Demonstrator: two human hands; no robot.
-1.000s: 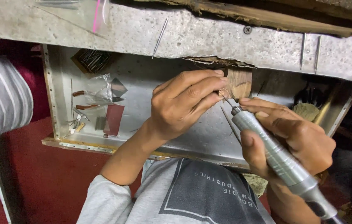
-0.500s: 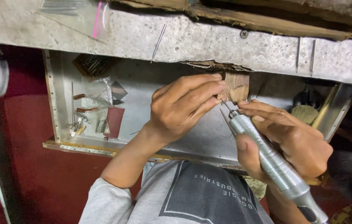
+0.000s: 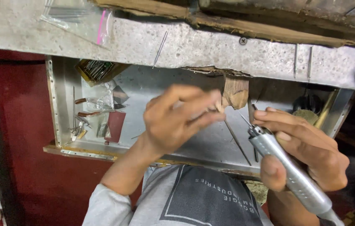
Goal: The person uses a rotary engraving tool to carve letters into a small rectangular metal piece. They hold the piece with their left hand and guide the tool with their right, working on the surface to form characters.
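My right hand point(image 3: 307, 155) is closed around a silver rotary handpiece point(image 3: 288, 171), whose thin bit points up and to the left. The bit tip is a short way to the right of and below a small wooden bench peg point(image 3: 236, 93) that sticks out from under the grey bench edge point(image 3: 211, 46). My left hand point(image 3: 177, 123) is blurred by motion, and its fingers are drawn together just left of the peg. I cannot tell whether something small is pinched between them.
Under the bench an open metal drawer point(image 3: 60, 104) holds small plastic bags point(image 3: 100, 98), loose tool bits point(image 3: 79, 125), a dark red card point(image 3: 114, 125) and a thin rod point(image 3: 237, 142). A clear bag with a pink strip point(image 3: 81, 19) lies on the bench. A brush point(image 3: 305, 113) sits at the right.
The handpiece has drawn back to the right, away from the peg where its bit worked before. My left hand has shifted a little and is now blurred.
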